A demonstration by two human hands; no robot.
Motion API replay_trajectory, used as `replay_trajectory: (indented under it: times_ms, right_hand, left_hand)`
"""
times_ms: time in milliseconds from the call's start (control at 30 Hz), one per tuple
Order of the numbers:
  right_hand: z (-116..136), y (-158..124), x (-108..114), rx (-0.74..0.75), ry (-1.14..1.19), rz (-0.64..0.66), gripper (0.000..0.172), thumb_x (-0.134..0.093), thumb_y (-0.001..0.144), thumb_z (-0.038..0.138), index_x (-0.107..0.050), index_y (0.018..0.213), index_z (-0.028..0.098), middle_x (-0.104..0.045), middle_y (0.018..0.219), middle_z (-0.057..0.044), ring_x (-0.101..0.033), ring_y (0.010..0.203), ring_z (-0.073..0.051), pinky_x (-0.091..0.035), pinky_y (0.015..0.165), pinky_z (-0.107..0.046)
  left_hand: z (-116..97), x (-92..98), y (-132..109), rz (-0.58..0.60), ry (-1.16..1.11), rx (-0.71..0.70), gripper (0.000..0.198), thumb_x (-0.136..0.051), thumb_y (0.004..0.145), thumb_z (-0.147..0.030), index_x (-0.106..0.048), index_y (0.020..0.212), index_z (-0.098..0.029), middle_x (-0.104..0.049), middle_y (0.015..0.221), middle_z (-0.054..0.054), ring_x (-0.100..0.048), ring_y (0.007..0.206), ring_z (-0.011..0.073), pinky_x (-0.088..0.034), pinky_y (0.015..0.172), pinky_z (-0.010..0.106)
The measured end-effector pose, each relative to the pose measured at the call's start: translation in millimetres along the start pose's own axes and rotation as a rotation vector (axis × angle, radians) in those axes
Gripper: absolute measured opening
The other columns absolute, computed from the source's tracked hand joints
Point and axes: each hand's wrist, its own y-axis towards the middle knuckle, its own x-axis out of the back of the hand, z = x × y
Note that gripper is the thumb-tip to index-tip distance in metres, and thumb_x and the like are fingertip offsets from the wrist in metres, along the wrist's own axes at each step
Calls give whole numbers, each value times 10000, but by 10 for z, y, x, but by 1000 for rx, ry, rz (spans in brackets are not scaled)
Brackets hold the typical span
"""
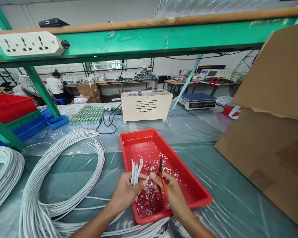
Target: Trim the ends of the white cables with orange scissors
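Note:
My left hand (130, 188) is closed round a small bundle of white cables (136, 170), their cut ends pointing up. One cable end sticks out between its thumb and finger toward my right hand. Orange-handled scissors (163, 190) sit in my right hand (172, 190), blades pointing up and away; its thumb and fingertip meet at that single cable end. Both hands are above a red tray (129, 148) strewn with small white and silvery scraps (149, 198). A large coil of white cable (37, 185) lies left of the tray, with strands running beneath my forearms.
A beige metal box (146, 105) stands behind the tray, and a weighing scale (198, 100) is farther right. Cardboard (270, 148) leans in from the right. A green shelf beam (149, 39) with a power strip (29, 44) crosses overhead. Another cable coil (5, 175) lies far left.

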Motion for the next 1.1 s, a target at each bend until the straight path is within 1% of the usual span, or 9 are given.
replay_trajectory:
  times_ms: [100, 167, 267, 333, 533, 667, 767, 867, 1100]
  right_hand:
    - [-14, -6, 110, 62, -126, -66, 239, -625, 677, 387, -501, 634, 188, -469, 614, 23, -421, 608, -141, -332, 583, -242]
    - [-12, -20, 188, 131, -294, -83, 307, -687, 612, 326, -418, 544, 196, -424, 580, 41, -380, 606, -138, -310, 641, -257]
    - [-11, -55, 238, 284, -630, -33, 372, -648, 654, 305, -318, 520, 196, -337, 515, 78, -321, 522, -105, -298, 751, -294]
    - [-15, -80, 229, 328, -728, 6, 382, -614, 684, 309, -287, 522, 195, -303, 491, 93, -298, 485, -90, -290, 803, -306]
    - [-12, -115, 209, 328, -739, 72, 425, -592, 705, 372, -260, 514, 188, -280, 472, 104, -263, 466, -78, -284, 847, -302]
    - [17, -134, 222, 289, -755, 83, 460, -564, 719, 448, -250, 511, 184, -275, 473, 97, -268, 480, -84, -291, 834, -301]
    - [53, -149, 218, 267, -778, 96, 478, -553, 713, 489, -250, 506, 183, -271, 467, 95, -267, 485, -88, -290, 828, -312]
    - [78, -153, 210, 268, -776, 104, 476, -541, 723, 488, -252, 499, 182, -265, 461, 95, -260, 484, -89, -292, 821, -311]
    - [62, -158, 221, 270, -803, 123, 471, -521, 739, 477, -245, 498, 181, -262, 464, 89, -263, 491, -92, -307, 792, -286]
  left_hand:
    - [-4, 0, -50, -36, 2, -13, 377, -622, 684, -436, -639, 826, -88, -530, 576, -10, -338, 378, 42, -250, 370, 175]
    - [-29, 0, -91, -72, -4, -38, 333, -610, 708, -412, -634, 802, -94, -500, 544, -24, -330, 406, 47, -242, 393, 174]
    - [-59, -5, -132, -85, -5, -72, 279, -604, 725, -385, -625, 728, -107, -447, 503, -44, -327, 445, 56, -235, 433, 180]
    - [-53, -8, -139, -58, -17, -71, 273, -602, 728, -383, -616, 701, -111, -438, 509, -45, -331, 463, 62, -235, 448, 185]
    - [7, -5, -124, -41, -51, -36, 238, -584, 751, -360, -580, 723, -123, -435, 551, -43, -349, 501, 73, -257, 480, 192]
    - [-24, -12, -131, 23, -41, -51, 240, -575, 761, -345, -569, 695, -114, -445, 565, -32, -385, 546, 89, -299, 534, 204]
    - [-37, -13, -134, 33, -40, -57, 243, -570, 766, -344, -555, 668, -122, -423, 536, -46, -357, 510, 76, -286, 511, 197]
    - [-11, -8, -130, 27, -45, -53, 225, -572, 768, -338, -562, 691, -127, -431, 533, -48, -349, 496, 69, -279, 497, 191]
    - [30, 4, -130, 104, -24, -66, 245, -557, 784, -332, -584, 672, -116, -459, 548, -32, -372, 508, 68, -275, 491, 186]
